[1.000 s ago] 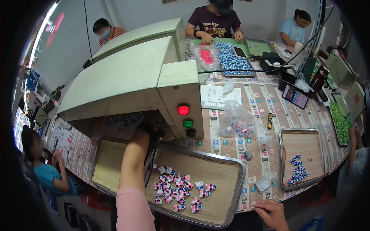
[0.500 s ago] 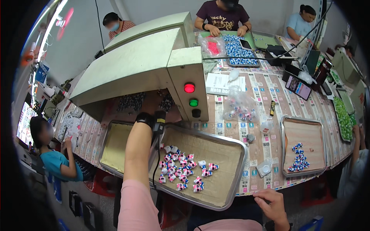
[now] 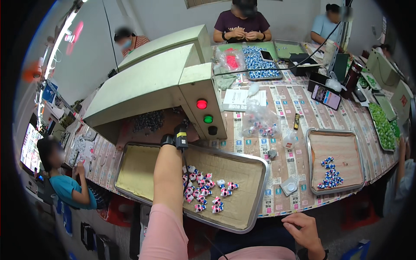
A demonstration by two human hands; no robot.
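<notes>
Small pink, white and blue pieces (image 3: 203, 193) lie in a loose cluster on the padded floor of a large metal tray (image 3: 253, 195), toward its middle and left, just right of the person's forearm. The tray sits at the near table edge, directly below the mouth of a cream-coloured machine (image 3: 151, 82).

Left hand (image 3: 171, 130): reaches across the tray into the machine's opening. The hand itself is hidden under the housing; only the wrist, with a black wrist-worn device (image 3: 175, 141), shows. Grip state cannot be told. Pink sleeve on the upper arm.

Right hand (image 3: 305, 232): rests low at the table's near edge, right of the tray, fingers loosely curled, nothing in it.

Machine front panel: red lamp (image 3: 202, 104) above green lamp (image 3: 208, 118), a dark knob below them. Dark small parts lie inside the opening.

Right of the large tray: a clear bag of assorted pieces (image 3: 260, 123), a small round dish (image 3: 289, 187), then a second metal tray (image 3: 336, 160) holding a small heap of blue-and-white pieces.

Far table: a tray of blue pieces (image 3: 260, 65), a phone (image 3: 326, 96), a bin of green pieces (image 3: 383, 128). Other people sit around the table, two at the far end, one at the left.
</notes>
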